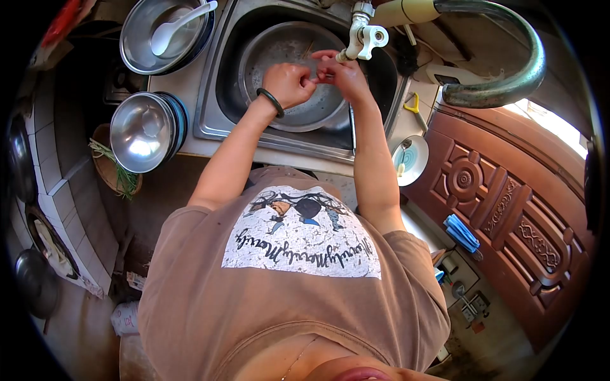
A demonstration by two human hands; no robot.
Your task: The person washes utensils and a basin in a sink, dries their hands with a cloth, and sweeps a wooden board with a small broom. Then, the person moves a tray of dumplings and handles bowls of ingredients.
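Note:
My left hand (289, 85), with a dark bangle at its wrist, is curled closed over a metal basin (276, 47) in the sink (208, 113). Its fingertips meet those of my right hand (343, 75); whatever they may hold is hidden. The fingers of my right hand are bent and partly apart, with no object visible in them. Just above that hand is a white tap valve (367, 39). Some water and small bits show in the basin.
Stacked metal bowls (143, 130) stand left of the sink, and another bowl (136, 38) holds a white spoon (181, 28). A thick curved pipe (537, 54) arches at upper right. Right of the sink are a yellow-handled tool (415, 103) and a small bowl (416, 162).

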